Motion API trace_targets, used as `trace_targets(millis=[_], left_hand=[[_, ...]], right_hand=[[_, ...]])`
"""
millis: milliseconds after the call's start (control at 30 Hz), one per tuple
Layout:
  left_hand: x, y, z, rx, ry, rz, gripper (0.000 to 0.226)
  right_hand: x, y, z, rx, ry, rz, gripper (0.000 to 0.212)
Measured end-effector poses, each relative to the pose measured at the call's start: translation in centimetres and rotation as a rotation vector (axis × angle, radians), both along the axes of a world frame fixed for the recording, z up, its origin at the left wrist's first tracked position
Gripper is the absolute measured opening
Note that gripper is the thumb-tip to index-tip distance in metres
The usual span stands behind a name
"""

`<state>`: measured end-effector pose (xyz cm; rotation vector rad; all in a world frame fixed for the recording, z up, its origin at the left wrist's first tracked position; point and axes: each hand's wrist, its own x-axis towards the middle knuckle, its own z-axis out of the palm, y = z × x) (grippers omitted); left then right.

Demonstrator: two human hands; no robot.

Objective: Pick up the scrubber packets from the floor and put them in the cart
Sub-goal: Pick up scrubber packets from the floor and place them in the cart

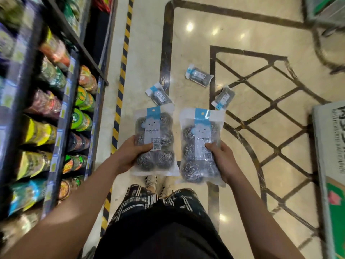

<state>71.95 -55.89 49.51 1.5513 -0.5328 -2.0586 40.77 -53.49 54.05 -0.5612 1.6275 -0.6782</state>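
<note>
Two scrubber packets are already off the floor, one in each hand: the left hand (130,152) grips the left packet (155,141) by its side edge with the thumb laid over the label, and the right hand (222,157) holds the right packet (201,144) the same way, both near the lower middle of the frame. Three smaller-looking packets lie on the marble floor (188,53) above them: one (158,94) just over the left packet, one (199,75) toward the centre, and one (223,98) to its right. No cart can be made out with certainty; the blurred shapes at the upper right and right edge may be part of it. Both grips are shallow pinches on slick plastic, so a quick turn could let a packet slide out. With both hands full, reaching for another packet invites a drop.
</note>
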Motion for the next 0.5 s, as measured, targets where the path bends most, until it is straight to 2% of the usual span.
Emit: trace_targets(millis=[67,233,367,500], left_hand=[[0.1,0.4,2.1,-0.064,-0.012,0.011,0.065],[-0.7,0.5,6.3,-0.213,-0.13,0.055,0.035],[-1.3,0.3,8.1,-0.31,-0.271,0.1,0.033],[-2.1,1.1,9.3,-0.33,-0.288,0.225,0.029]], right_hand=[[0.5,0.3,2.1,-0.038,0.0,-0.012,0.029],[1.0,0.5,5.1,-0.098,-0.053,-0.03,0.037],[0.0,-0.7,6.5,-0.13,-0.076,-0.029,0.034],[-1.4,-2.5,7.8,-0.161,-0.12,0.044,0.027]])
